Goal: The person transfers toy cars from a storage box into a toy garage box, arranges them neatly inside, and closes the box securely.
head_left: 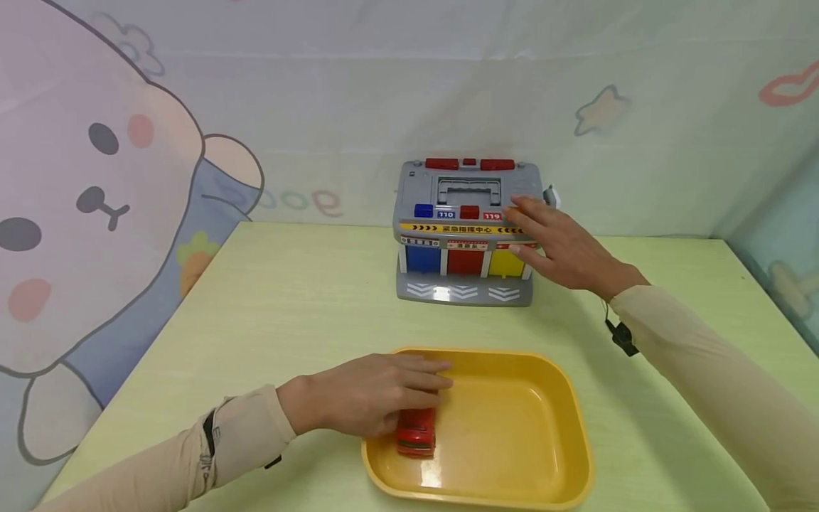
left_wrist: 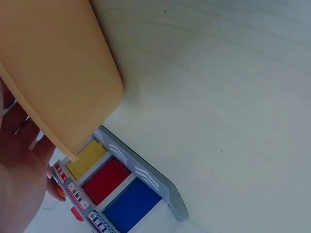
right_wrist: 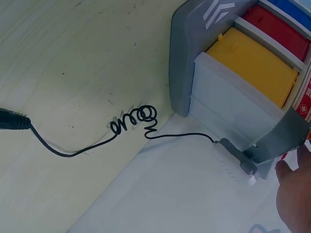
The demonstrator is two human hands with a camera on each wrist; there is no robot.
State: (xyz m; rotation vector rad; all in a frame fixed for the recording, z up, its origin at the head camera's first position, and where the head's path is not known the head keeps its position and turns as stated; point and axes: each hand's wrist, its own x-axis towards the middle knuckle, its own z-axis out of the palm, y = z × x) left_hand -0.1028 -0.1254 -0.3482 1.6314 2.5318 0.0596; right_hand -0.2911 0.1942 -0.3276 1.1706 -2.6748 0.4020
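Note:
My left hand [head_left: 367, 395] reaches over the left wall of a yellow plastic tray [head_left: 569, 398], its fingers stretched across a red toy car [head_left: 416, 435]. The car lies inside the tray, its far end hidden under the hand. In the left wrist view the tray wall covers part of my fingers. Toward the back stands a grey toy garage [head_left: 419, 188] with blue, red and yellow doors. My right hand [head_left: 569, 249] is at its right front corner, extended fingers by the orange button [left_wrist: 60, 190] on the roof edge, thumb low before the yellow door [right_wrist: 255, 65].
A dark coiled cord [right_wrist: 146, 114] runs from the garage's right side, where a small grey piece [right_wrist: 236, 155] hangs. A black plug-like end [right_wrist: 13, 119] appears in the right wrist view. Behind the light green table [head_left: 288, 284] is a printed cloth [head_left: 358, 92].

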